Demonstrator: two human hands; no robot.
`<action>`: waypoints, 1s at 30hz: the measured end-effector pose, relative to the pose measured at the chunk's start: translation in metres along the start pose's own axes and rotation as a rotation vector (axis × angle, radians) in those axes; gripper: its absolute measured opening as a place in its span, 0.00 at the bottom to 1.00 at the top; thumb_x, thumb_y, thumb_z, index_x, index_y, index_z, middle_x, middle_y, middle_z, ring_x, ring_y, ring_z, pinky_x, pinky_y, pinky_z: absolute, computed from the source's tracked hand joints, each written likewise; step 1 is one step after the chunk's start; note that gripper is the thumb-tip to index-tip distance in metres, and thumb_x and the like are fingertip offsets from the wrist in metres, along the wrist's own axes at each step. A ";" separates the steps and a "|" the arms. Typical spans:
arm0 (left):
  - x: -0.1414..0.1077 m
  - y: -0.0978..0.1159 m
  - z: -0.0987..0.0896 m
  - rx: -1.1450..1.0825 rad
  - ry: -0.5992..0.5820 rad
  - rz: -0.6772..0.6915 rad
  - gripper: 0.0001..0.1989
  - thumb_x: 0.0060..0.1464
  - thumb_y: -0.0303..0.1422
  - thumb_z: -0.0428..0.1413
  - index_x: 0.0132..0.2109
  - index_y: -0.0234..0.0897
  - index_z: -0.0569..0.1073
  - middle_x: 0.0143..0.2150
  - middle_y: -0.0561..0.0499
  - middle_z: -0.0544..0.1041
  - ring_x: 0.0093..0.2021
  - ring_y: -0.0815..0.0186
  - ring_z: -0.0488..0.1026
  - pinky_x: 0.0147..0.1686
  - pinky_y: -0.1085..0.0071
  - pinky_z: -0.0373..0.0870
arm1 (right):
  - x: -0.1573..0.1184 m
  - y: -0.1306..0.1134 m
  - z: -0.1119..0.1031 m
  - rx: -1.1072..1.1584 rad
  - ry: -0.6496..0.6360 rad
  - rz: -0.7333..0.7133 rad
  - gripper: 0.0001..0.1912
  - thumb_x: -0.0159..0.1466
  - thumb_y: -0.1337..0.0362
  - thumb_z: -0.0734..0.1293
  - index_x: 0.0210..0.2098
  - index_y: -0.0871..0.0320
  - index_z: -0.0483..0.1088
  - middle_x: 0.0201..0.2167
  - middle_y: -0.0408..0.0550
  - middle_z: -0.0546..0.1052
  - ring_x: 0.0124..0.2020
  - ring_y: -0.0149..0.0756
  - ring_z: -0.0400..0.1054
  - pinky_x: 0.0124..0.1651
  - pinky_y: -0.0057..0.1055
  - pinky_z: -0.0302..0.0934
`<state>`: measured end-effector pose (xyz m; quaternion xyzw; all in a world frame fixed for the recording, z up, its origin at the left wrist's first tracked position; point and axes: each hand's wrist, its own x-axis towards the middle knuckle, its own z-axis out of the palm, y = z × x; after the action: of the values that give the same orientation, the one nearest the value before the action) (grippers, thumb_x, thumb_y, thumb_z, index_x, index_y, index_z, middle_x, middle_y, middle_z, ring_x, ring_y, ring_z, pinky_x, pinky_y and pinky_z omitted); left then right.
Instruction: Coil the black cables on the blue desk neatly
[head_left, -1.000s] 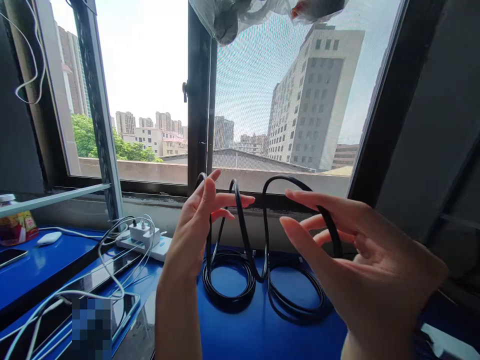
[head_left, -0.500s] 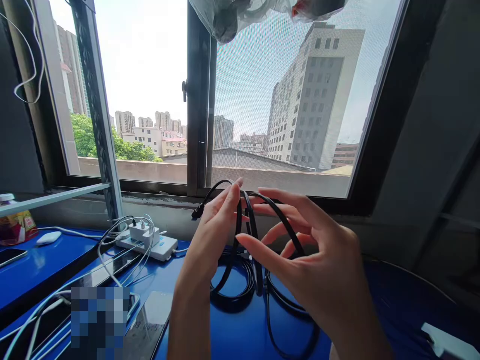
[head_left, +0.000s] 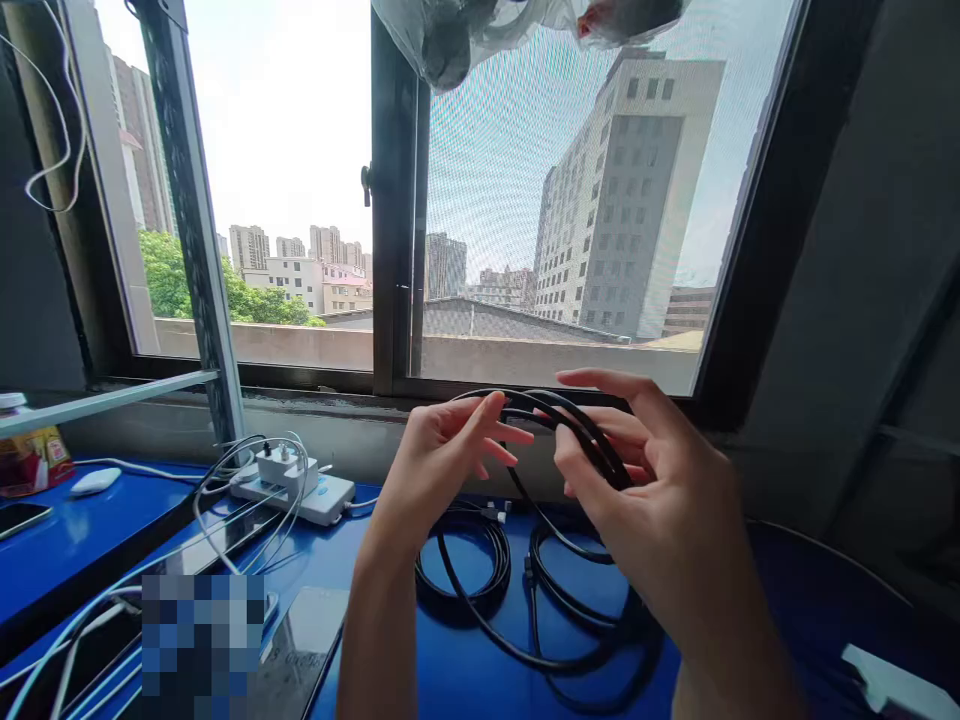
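Loops of a black cable (head_left: 551, 404) arch between my two hands above the table. My left hand (head_left: 442, 450) pinches the cable between thumb and index finger, the other fingers loosely stretched out. Several strands lie bunched between the thumb and fingers of my right hand (head_left: 660, 510), whose index finger is raised. From the hands one strand hangs in a wide curve down to the blue tabletop. Below them lie a coiled black cable (head_left: 504, 585) and, to its right, another black coil (head_left: 574, 605), partly hidden by my right hand.
At the left, a white power strip (head_left: 326, 498) with chargers and tangled white cables lies on the blue table (head_left: 442, 670). A dark flat device (head_left: 300, 640) lies nearer. A metal post (head_left: 199, 220) stands before the window. A plastic bag (head_left: 450, 50) hangs above.
My right hand has closed around more strands and the loops have shifted right into it. The loose cable end by my left hand is out of sight, and a long strand now droops onto the table.
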<state>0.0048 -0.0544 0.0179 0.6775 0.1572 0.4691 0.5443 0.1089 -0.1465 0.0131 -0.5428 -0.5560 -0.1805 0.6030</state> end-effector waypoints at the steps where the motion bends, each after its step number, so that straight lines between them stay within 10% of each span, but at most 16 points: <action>1: -0.001 0.000 -0.001 0.006 0.001 -0.013 0.11 0.53 0.38 0.57 0.30 0.36 0.79 0.25 0.46 0.79 0.22 0.66 0.73 0.18 0.74 0.62 | 0.001 0.003 -0.001 -0.021 0.004 -0.011 0.11 0.59 0.66 0.63 0.41 0.53 0.71 0.27 0.40 0.78 0.20 0.29 0.71 0.19 0.22 0.62; 6: -0.008 0.006 -0.006 0.104 0.148 0.123 0.13 0.51 0.40 0.59 0.41 0.38 0.79 0.22 0.50 0.77 0.25 0.64 0.74 0.25 0.71 0.68 | 0.005 0.017 -0.005 -0.100 0.046 -0.072 0.09 0.62 0.65 0.63 0.42 0.54 0.71 0.23 0.41 0.76 0.20 0.29 0.69 0.16 0.22 0.56; 11: -0.007 0.001 -0.009 0.278 0.183 0.379 0.29 0.40 0.36 0.67 0.53 0.44 0.73 0.46 0.49 0.78 0.50 0.60 0.72 0.49 0.67 0.68 | 0.002 0.014 -0.008 -0.029 0.050 -0.147 0.06 0.63 0.64 0.65 0.40 0.51 0.72 0.21 0.39 0.73 0.20 0.29 0.68 0.18 0.21 0.59; 16: 0.009 -0.018 0.003 0.178 -0.052 0.232 0.09 0.50 0.38 0.59 0.30 0.36 0.77 0.26 0.51 0.77 0.29 0.68 0.73 0.30 0.75 0.67 | -0.006 0.009 -0.010 -0.035 0.130 -0.198 0.07 0.62 0.64 0.67 0.39 0.46 0.72 0.30 0.39 0.78 0.25 0.31 0.72 0.29 0.28 0.68; 20: 0.015 -0.023 0.013 0.023 0.095 0.100 0.25 0.50 0.45 0.56 0.13 0.40 0.61 0.08 0.56 0.59 0.11 0.73 0.57 0.15 0.74 0.52 | -0.006 0.008 -0.009 -0.068 0.216 -0.135 0.07 0.58 0.59 0.71 0.37 0.47 0.73 0.32 0.41 0.79 0.25 0.35 0.74 0.28 0.30 0.69; 30: 0.015 -0.018 0.017 -0.259 0.305 0.009 0.29 0.55 0.39 0.56 0.14 0.39 0.50 0.10 0.60 0.48 0.11 0.79 0.43 0.12 0.74 0.42 | 0.004 0.011 -0.006 0.063 0.073 0.121 0.12 0.57 0.53 0.70 0.32 0.56 0.75 0.13 0.38 0.71 0.13 0.29 0.66 0.15 0.21 0.61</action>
<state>0.0319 -0.0471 0.0093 0.5235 0.1731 0.5852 0.5946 0.1219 -0.1468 0.0131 -0.5492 -0.5054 -0.1457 0.6494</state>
